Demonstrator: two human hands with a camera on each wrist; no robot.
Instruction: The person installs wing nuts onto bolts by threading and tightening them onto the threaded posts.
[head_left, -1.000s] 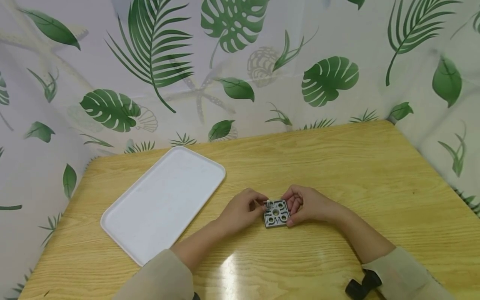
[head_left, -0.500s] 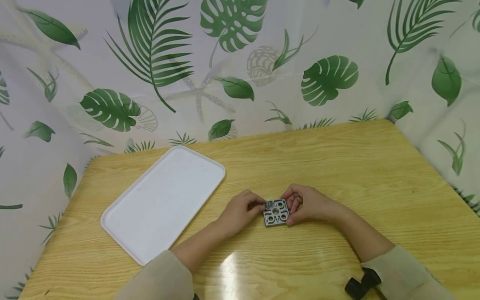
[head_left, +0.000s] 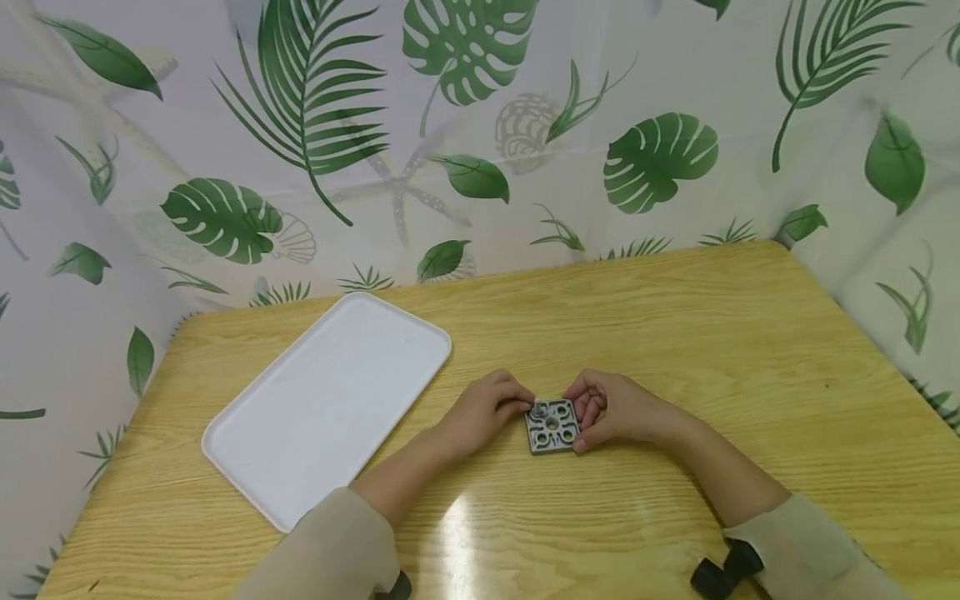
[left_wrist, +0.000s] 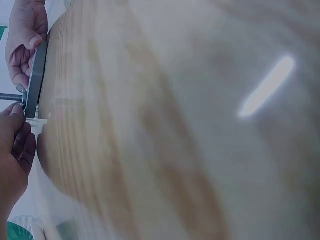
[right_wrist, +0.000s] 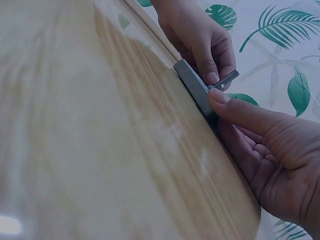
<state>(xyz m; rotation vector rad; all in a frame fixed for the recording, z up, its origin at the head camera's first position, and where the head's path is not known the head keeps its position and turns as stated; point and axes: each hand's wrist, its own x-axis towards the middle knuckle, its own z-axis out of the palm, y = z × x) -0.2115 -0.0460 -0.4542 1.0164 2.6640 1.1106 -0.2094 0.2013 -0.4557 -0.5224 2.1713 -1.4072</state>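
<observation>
A square grey metal plate (head_left: 552, 427) with round holes and curved slots lies flat on the wooden table. From its far left corner hole a threaded bolt (left_wrist: 9, 97) sticks up, with a wing nut (left_wrist: 21, 90) low on it, close to the plate. My left hand (head_left: 480, 410) pinches at the wing nut between thumb and fingertips. On the opposite side, my right hand (head_left: 618, 408) grips the plate's right edge, thumb at the near corner and the other fingers curled behind. In the right wrist view the thumb (right_wrist: 220, 96) presses on the plate's top edge.
A white rectangular tray (head_left: 322, 408) lies slantwise on the left of the table (head_left: 675, 333). Leaf-patterned cloth (head_left: 555, 192) hangs behind and along the sides. A black device (head_left: 723, 575) is strapped at the right sleeve.
My left fingers have shifted around the wing nut, and the nut's wings have turned; the left hand now sits slightly farther back. The plate and my right hand have stayed in place.
</observation>
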